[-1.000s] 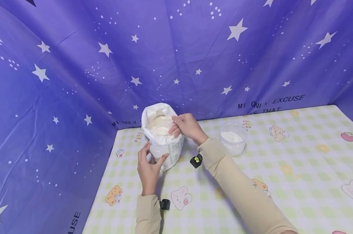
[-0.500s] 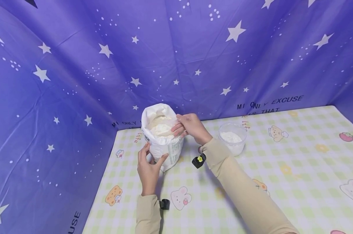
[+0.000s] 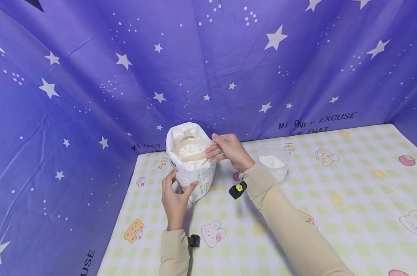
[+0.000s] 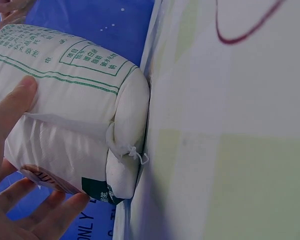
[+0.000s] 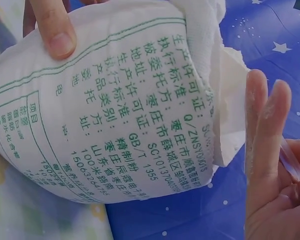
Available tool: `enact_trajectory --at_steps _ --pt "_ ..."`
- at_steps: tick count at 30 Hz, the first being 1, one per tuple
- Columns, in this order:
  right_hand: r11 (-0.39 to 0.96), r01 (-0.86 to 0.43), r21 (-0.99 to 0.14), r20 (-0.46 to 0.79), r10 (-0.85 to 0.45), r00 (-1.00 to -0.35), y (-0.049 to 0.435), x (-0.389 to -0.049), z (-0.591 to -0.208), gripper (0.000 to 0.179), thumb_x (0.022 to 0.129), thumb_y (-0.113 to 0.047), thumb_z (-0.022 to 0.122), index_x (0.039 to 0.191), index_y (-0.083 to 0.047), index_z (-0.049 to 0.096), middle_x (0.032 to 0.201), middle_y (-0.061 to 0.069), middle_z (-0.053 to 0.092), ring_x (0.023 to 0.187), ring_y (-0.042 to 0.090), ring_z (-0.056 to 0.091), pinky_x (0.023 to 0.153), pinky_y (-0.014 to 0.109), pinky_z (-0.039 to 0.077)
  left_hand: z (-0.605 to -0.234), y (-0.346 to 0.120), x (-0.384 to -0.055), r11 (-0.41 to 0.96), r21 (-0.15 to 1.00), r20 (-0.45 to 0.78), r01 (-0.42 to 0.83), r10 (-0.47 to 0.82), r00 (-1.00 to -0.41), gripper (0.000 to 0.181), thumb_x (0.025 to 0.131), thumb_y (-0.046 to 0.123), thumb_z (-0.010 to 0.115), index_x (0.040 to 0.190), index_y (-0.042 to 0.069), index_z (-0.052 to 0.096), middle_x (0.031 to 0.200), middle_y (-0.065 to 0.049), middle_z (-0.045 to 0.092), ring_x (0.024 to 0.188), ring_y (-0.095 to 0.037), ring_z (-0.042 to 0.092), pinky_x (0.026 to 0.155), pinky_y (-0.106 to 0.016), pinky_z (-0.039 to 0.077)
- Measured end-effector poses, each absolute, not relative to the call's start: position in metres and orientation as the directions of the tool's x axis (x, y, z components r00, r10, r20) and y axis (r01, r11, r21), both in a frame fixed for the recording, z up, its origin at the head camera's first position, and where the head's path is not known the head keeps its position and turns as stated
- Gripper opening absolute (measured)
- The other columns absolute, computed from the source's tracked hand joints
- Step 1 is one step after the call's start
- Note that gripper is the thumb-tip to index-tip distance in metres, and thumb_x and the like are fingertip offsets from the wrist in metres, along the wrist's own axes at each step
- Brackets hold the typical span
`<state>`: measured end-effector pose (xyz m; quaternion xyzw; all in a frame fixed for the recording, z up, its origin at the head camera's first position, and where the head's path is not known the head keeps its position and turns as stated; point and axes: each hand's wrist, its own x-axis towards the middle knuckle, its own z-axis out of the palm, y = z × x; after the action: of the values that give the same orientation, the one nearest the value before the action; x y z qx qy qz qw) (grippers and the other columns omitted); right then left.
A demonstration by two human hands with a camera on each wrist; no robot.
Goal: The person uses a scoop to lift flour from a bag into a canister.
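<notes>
A white woven sack of flour-like powder [image 3: 198, 178] stands with its mouth rolled open. My left hand [image 3: 175, 199] grips its lower near side, thumb on the printed face and fingers round the other side, as the left wrist view shows. At the sack's right rim is my right hand [image 3: 230, 149], fingers fairly straight, thumb pinching a clear plastic scoop [image 5: 291, 160]. Much of the scoop is hidden by the fingers; its translucent part reaches into the mouth with white powder on it. Powder dusts the right fingertips [image 5: 267, 110].
To the right stands a clear round tub [image 3: 281, 174] partly filled with white powder, close behind the right forearm. A checked cartoon tablecloth [image 3: 360, 230] covers the table. A purple star-print curtain [image 3: 208, 69] hangs right behind the sack.
My right hand has shifted a little to the right, drawing the scoop toward the sack's right rim; more white powder shows on it. The left hand and sack stay nearly still.
</notes>
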<state>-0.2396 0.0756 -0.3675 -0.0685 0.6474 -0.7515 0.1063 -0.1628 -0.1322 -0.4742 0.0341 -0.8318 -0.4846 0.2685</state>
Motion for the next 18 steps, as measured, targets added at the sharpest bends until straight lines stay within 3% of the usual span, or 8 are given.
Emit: enact_trajectory --at_steps 8,18 --pt "-0.146 0.075 -0.986 -0.038 -0.238 -0.97 0.084 -0.236 -0.37 0.042 0.107 -0.03 0.045 0.111 0.009 0.059 0.083 0.007 0.074 0.073 0.015 0.074 0.061 0.028 0.064 -0.475 -0.131 -0.164 0.537 0.82 0.41 0.198 -0.311 -0.857 0.073 0.073 0.037 0.088 0.135 0.014 0.056 0.14 -0.003 0.053 0.121 -0.025 0.059 0.091 -0.038 0.061" --pt "-0.177 0.076 -0.981 -0.036 -0.216 -0.976 0.093 -0.232 -0.373 0.044 0.107 -0.029 0.046 0.117 0.011 0.059 0.082 0.004 0.073 0.072 0.014 0.072 0.057 0.024 0.062 -0.477 -0.132 -0.163 0.536 0.824 0.4 0.184 -0.32 -0.859 0.075 0.073 0.037 0.088 0.136 0.014 0.056 0.141 -0.001 0.052 0.121 -0.026 0.059 0.092 -0.037 0.06"
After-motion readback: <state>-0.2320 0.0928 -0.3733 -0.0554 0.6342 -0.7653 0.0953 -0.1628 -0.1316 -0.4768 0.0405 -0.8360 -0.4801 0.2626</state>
